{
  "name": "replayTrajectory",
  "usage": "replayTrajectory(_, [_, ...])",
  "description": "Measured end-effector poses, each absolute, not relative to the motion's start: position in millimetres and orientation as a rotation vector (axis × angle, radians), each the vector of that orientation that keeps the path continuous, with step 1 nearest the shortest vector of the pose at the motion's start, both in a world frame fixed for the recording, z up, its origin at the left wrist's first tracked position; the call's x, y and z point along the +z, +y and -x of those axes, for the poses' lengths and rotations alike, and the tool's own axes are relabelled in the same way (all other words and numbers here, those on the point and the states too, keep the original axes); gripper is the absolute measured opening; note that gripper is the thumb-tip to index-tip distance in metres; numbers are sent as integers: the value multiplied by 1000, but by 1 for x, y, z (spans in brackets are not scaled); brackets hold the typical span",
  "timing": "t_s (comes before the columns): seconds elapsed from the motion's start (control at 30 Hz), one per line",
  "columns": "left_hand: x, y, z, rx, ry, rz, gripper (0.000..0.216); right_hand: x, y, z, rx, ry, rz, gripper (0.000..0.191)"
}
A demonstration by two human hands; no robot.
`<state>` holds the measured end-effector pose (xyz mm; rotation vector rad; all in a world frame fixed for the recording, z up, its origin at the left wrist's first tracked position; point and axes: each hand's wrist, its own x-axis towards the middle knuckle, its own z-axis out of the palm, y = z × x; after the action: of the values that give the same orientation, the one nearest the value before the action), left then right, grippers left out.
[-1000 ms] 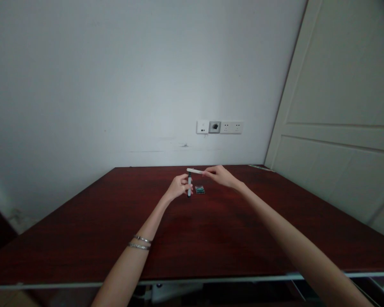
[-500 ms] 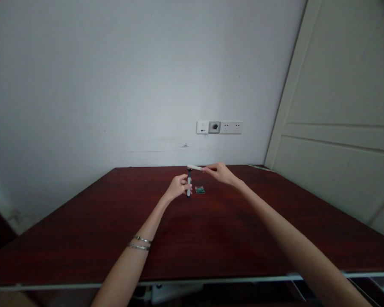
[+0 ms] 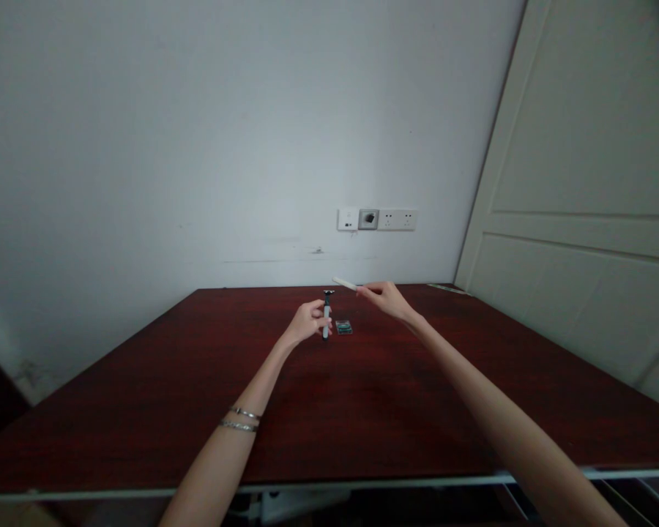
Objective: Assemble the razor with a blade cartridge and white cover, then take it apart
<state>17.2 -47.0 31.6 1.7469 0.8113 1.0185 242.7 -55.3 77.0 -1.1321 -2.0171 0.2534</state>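
Note:
My left hand (image 3: 308, 320) is closed around the pale handle of a razor (image 3: 326, 313), held upright with its dark head at the top. In my right hand (image 3: 385, 298) a slim white stick (image 3: 344, 282) is pinched by one end. Its free end points left, slightly above the razor head and apart from it. The stick's exact kind is too small to make out. Just right of the razor, a small clear packet (image 3: 343, 327) with something green in it lies on the table.
The dark red wooden table (image 3: 329, 410) reaches back to a pale wall (image 3: 252, 146) with sockets (image 3: 397, 219). A cream panelled door (image 3: 582, 183) stands on the right. A flat strip (image 3: 449, 289) lies at the table's back right edge.
The white stick has lifted off the razor head and moved slightly up and right with my right hand. My left hand and the razor have shifted very slightly right.

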Motion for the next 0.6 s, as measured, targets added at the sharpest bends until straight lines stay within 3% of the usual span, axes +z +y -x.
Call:
replayTrajectory(0.23, [28,-43,-17,1059,739,-1831,21,80,-53,-251,347,-2042,1160,53])
replayTrajectory(0.6, [19,-28,-11,1231,775,-2083,15,110,-76,-251,762,-2406,952,45])
